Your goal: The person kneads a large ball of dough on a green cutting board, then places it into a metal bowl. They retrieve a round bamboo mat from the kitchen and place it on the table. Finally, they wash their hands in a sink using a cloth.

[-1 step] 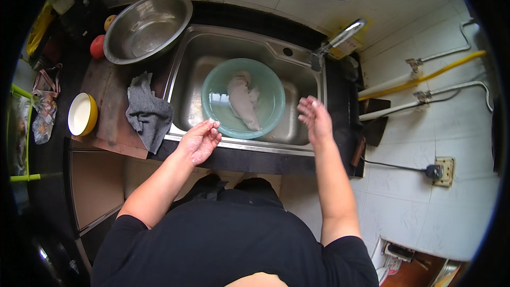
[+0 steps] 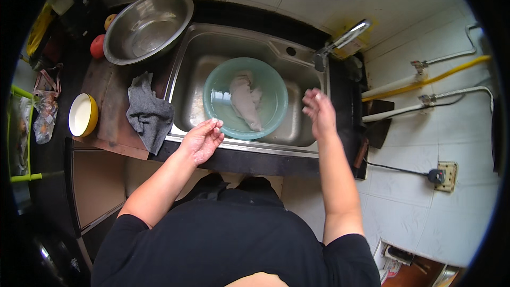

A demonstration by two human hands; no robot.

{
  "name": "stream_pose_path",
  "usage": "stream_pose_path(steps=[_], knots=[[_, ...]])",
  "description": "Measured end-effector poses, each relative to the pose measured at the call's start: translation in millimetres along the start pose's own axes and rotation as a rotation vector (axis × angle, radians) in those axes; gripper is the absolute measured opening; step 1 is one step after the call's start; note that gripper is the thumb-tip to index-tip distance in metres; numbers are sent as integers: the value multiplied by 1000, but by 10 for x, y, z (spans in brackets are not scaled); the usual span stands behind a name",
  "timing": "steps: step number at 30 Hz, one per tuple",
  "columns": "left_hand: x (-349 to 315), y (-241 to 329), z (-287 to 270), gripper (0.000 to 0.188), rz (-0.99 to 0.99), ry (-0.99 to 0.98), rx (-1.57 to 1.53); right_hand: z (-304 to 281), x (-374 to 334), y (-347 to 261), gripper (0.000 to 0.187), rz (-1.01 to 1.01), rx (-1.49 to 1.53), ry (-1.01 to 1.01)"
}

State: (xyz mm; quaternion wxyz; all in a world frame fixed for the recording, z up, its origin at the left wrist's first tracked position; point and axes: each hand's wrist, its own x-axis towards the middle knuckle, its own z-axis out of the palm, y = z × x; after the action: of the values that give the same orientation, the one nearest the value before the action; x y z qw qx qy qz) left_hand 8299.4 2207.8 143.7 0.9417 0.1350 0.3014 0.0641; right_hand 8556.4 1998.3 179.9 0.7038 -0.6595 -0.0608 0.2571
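Note:
In the sink (image 2: 193, 40) stands a round, pale green, see-through basin (image 2: 207, 95) with water in it. A limp, whitish-pink lump (image 2: 245, 98) lies in the water, long and folded; I cannot tell whether it is cloth, meat or dough. My left hand (image 2: 203, 142) is over the sink's front edge by the basin's near left side. Its palm is turned up, its fingers loosely bent and apart, with white residue on them. To the right of the basin, my right hand (image 2: 320, 112) is raised, fingers spread and holding nothing.
A faucet (image 2: 348, 37) rises at the sink's back right corner. Left of the sink are a grey cloth (image 2: 149, 112), a large steel bowl (image 2: 146, 34), a yellow bowl (image 2: 83, 115), a tomato (image 2: 97, 47) and a wooden board (image 2: 109, 101). Right, a cleaver (image 2: 374, 130) stands near the counter edge.
My right hand has shifted slightly right, away from the basin. The whole view has also moved a little. My left hand stays almost where it was.

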Motion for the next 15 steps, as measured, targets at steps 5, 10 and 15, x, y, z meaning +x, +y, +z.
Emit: stream_pose_path(steps=[5, 10, 15], knots=[[297, 29, 71, 6, 9, 106, -84, 4, 1135, -177, 47, -546, -504, 155], [530, -104, -105, 13, -26, 220, -227, 78, 1345, -23, 41, -684, -946, 163], [908, -194, -140, 25, 0, 214, -237, 213, 947, 556, 42, -934, -1198, 241]])
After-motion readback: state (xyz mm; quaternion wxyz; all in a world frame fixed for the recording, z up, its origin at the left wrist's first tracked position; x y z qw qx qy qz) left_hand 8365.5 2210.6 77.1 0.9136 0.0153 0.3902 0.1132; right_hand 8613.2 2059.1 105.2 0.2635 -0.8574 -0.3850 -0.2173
